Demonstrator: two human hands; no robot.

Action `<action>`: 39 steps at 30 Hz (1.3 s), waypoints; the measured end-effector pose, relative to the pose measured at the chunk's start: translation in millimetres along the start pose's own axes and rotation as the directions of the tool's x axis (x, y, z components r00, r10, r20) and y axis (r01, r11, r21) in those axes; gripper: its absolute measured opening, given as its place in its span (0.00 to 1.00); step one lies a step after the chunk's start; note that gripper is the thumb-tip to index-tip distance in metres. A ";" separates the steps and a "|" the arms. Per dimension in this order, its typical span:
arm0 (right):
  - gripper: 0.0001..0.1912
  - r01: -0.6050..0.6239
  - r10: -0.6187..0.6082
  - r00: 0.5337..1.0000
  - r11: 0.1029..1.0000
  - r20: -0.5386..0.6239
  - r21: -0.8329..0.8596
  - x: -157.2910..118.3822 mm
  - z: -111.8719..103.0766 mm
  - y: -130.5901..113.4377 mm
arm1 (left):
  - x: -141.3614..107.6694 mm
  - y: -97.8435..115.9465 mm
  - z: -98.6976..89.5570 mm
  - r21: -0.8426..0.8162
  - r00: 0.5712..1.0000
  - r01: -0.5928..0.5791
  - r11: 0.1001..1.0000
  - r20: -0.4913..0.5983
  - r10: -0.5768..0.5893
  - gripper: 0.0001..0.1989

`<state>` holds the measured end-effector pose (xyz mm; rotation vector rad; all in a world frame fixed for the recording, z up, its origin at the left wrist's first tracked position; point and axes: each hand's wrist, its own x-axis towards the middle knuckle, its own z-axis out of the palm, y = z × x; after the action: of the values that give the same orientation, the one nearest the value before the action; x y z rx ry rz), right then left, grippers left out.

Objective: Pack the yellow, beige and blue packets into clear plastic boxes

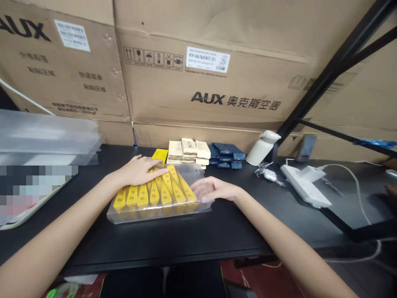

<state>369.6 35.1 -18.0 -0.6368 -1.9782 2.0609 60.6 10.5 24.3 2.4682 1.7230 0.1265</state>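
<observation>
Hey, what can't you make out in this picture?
Head view: exact contact of the right hand with the clear plastic bag; blurred there.
Head view: some yellow packets' far ends; the left hand covers them.
Head view: the pale-edged item at left; pixelated, cut off by the frame's edge.

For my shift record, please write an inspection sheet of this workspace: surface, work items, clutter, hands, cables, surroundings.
Surface: black table, with things along its back.
Work items: yellow packets side by side inside a clear plastic bag.
Clutter: cream packets, dark-blue packets, pale bottle toward the back.
Hands: left hand rests on the bag's top; right hand at its right end, blurred, grip unclear.
Cables: white cable curving beside white power strip.
Surroundings: printed cardboard behind; black frame at right.
</observation>
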 end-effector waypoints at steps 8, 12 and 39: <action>0.25 0.001 -0.001 1.000 1.000 -0.007 0.005 0.7 0.8 -0.4 | -0.2 -5.7 9.5 0.043 0.939 0.327 0.944 -0.129 -0.320 0.43; 0.25 0.019 -0.019 1.000 1.000 0.007 -0.005 0.7 1.3 -0.3 | 0.2 -10.5 7.5 0.018 0.955 0.291 0.956 -0.064 -0.290 0.40; 0.27 -0.032 0.031 0.999 0.999 -0.028 -0.023 0.0 5.8 -6.2 | -5.3 -22.1 -0.4 -0.039 0.939 0.343 0.939 0.048 -0.341 0.44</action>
<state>366.1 30.4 -11.8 -0.7018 -1.9930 2.0381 38.2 13.1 21.3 2.0824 2.0719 0.0789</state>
